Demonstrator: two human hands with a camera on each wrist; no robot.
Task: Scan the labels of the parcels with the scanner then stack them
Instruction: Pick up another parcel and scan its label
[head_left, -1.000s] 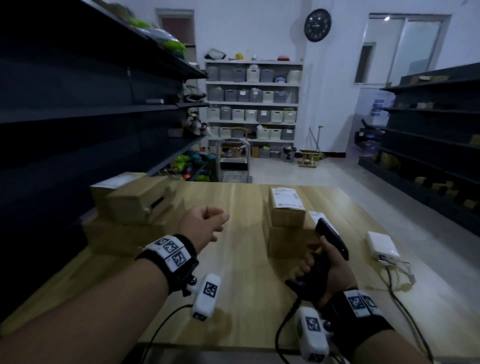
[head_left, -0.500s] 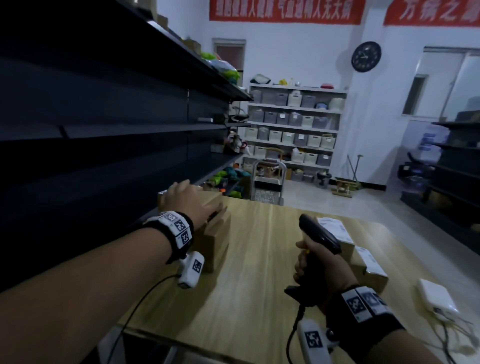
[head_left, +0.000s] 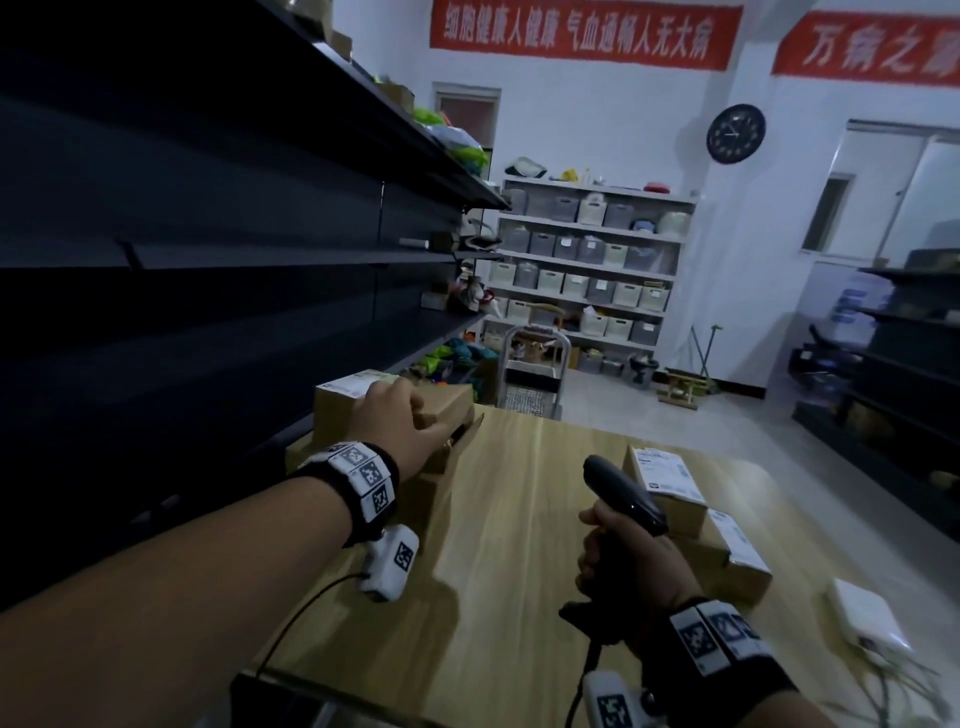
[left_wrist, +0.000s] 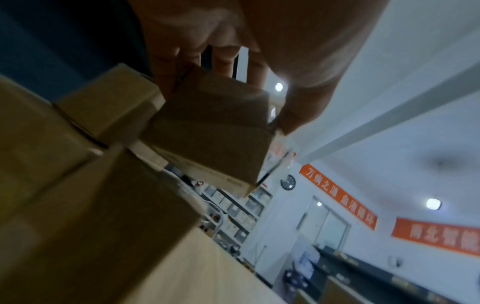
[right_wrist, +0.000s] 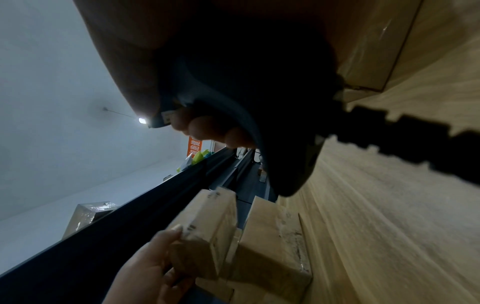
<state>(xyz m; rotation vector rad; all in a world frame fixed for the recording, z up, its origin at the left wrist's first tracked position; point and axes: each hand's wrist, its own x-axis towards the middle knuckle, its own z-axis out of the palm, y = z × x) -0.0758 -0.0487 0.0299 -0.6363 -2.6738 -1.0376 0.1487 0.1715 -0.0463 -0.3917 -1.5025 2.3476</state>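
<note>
My left hand (head_left: 410, 418) reaches to the pile of brown cardboard parcels at the table's left edge and grips the top small parcel (head_left: 449, 402). In the left wrist view the fingers (left_wrist: 226, 65) curl over its far edge and the thumb presses its near side, so the parcel (left_wrist: 215, 133) sits tilted above the pile's lower parcels (left_wrist: 91, 205). My right hand (head_left: 623, 561) holds the black scanner (head_left: 623, 493) upright by its handle over the table's middle. Two parcels with white labels (head_left: 667, 475) lie to its right.
Dark metal shelving (head_left: 208, 260) runs along the table's left side, close behind the pile. A white power adapter (head_left: 865, 616) with cables lies near the wooden table's (head_left: 493, 597) right front edge. A cart (head_left: 532, 374) stands beyond the far edge.
My left hand has moved from mid-air over the table to the left pile and taken hold of the top parcel. The view has swung left and up. The scanner stays in my right hand.
</note>
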